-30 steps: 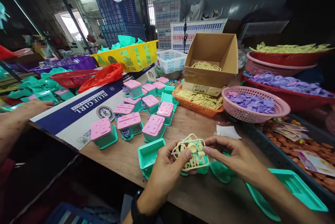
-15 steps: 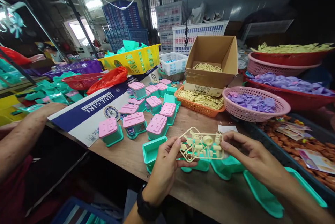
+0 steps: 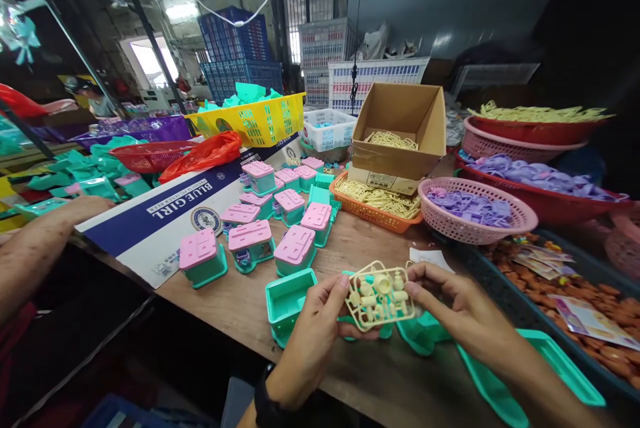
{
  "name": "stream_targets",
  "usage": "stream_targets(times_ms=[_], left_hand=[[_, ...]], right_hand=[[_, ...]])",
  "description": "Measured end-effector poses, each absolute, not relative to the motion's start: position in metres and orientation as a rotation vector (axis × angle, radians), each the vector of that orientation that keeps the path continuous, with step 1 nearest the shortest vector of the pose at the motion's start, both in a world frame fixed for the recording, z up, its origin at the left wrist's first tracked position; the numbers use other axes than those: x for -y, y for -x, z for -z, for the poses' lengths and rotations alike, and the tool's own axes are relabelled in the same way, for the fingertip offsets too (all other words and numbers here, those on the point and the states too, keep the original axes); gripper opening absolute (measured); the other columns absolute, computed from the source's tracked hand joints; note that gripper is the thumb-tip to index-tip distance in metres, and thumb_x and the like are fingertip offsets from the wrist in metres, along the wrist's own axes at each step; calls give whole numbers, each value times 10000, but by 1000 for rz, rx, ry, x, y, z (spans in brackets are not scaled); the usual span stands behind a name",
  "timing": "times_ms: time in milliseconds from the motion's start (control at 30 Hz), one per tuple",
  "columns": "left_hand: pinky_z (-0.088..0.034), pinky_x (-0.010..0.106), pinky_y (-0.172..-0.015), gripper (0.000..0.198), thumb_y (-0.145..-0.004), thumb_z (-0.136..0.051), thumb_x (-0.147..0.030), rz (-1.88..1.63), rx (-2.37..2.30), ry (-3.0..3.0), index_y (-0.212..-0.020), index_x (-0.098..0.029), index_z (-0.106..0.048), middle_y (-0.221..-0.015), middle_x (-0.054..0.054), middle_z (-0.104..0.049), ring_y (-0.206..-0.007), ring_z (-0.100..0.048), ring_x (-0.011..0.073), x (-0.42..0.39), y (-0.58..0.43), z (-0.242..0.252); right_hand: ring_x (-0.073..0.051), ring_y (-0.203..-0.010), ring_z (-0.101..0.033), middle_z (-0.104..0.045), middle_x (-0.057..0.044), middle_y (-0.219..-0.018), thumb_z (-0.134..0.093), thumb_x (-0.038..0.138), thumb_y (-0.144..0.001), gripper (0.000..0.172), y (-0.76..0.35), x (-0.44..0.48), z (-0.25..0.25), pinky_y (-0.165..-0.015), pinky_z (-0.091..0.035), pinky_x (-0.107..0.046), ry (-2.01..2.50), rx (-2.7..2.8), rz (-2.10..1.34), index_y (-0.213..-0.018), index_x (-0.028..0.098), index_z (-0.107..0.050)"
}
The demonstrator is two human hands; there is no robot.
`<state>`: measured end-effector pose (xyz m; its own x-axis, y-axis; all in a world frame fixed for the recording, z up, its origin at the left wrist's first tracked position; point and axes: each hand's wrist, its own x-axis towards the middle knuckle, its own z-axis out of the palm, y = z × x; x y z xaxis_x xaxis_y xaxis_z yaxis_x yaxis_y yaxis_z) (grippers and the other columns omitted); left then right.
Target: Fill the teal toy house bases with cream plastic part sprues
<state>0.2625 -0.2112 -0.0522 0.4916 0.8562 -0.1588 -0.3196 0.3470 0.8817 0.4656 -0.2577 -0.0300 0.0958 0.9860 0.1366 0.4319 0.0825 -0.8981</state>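
Observation:
Cream plastic sprue frames (image 3: 383, 295) with small moulded parts lie one over another between my two hands, above the table. My left hand (image 3: 320, 311) is closed on their left side, thumb on top and fingers beneath. At the right edge, the thumb and fingers of my right hand (image 3: 450, 298) pinch the frames. Below and beside my hands are open teal plastic boxes; one teal box (image 3: 290, 298) stands just left of my left hand. Another long teal tray (image 3: 565, 361) lies partly under my right forearm.
Several pink-lidded teal boxes (image 3: 250, 235) stand at the left of the table. Behind are an orange basket (image 3: 375, 205) of sprues, a cardboard box (image 3: 400, 155) and a pink basket (image 3: 475, 228) of purple parts. Another person's arm (image 3: 45, 248) rests beyond the carton divider (image 3: 150, 228).
The two frames, fanned apart before, now lie more nearly stacked and turned in my hands. The view has shifted slightly.

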Motion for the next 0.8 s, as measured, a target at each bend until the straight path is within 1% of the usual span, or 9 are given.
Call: stream_targets(times_ms=[133,200,367,467,567,633,700,733,800], left_hand=[[-609,276,-600,648,-822,-640,-745,-801,-684,-996,-1017,-134,-732,-926,102,-742,-748,-712,202,210,-261,57],[-604,277,-608,656,-827,-627,-753,-799,-685,-1017,-1009,-132,-733,-912,104,-739,-769,-707,210,207,-260,60],[-580,258,-603,622,-823,-641,-744,-812,-713,-992,-952,-143,-734,-881,86,-718,-790,-680,203,201,-260,59],[-561,242,-603,586,-803,-692,-715,-797,-694,-1029,-951,-151,-741,-844,63,-705,-733,-653,172,198,-260,57],[-546,230,-642,558,-769,-757,-677,-779,-658,-1057,-983,-162,-755,-782,39,-691,-692,-619,142,193,-259,59],[-538,230,-699,538,-777,-758,-666,-799,-646,-1090,-970,-163,-769,-783,42,-695,-727,-620,146,190,-257,62],[-529,234,-753,516,-796,-746,-653,-838,-657,-1143,-946,-160,-779,-834,58,-713,-786,-632,162,186,-254,65],[-523,234,-763,512,-802,-740,-651,-851,-670,-1163,-946,-161,-781,-865,65,-720,-813,-636,171,184,-253,67],[-509,231,-736,517,-804,-731,-659,-840,-701,-1180,-970,-172,-782,-875,68,-722,-816,-631,179,180,-249,70]], right_hand=[[-173,-702,-558,-628,-13,-766,-558,600,-929,408,-461,252,37,-615,-418,-280,1560,1585,-656,-835,215,-656],[-173,-711,-556,-631,-11,-775,-529,584,-951,398,-460,250,39,-624,-418,-282,1569,1614,-648,-846,218,-648],[-178,-711,-576,-654,-14,-776,-507,574,-965,399,-460,244,40,-623,-441,-278,1589,1658,-621,-845,226,-660],[-184,-705,-617,-689,-16,-778,-526,580,-953,397,-457,238,41,-629,-479,-272,1576,1668,-583,-827,232,-670],[-187,-692,-642,-714,-19,-784,-526,577,-953,390,-454,233,44,-613,-502,-260,1572,1690,-532,-832,241,-681],[-190,-710,-657,-728,-22,-808,-524,568,-960,378,-453,230,46,-619,-520,-254,1581,1687,-496,-859,250,-700],[-202,-765,-685,-747,-30,-867,-525,560,-968,370,-453,227,50,-656,-546,-255,1585,1710,-487,-897,256,-722],[-209,-789,-697,-755,-33,-894,-527,554,-973,363,-454,226,51,-678,-558,-258,1580,1741,-491,-922,260,-734],[-216,-829,-716,-767,-28,-937,-541,544,-976,336,-454,223,54,-718,-576,-263,1572,1796,-488,-976,281,-751]])
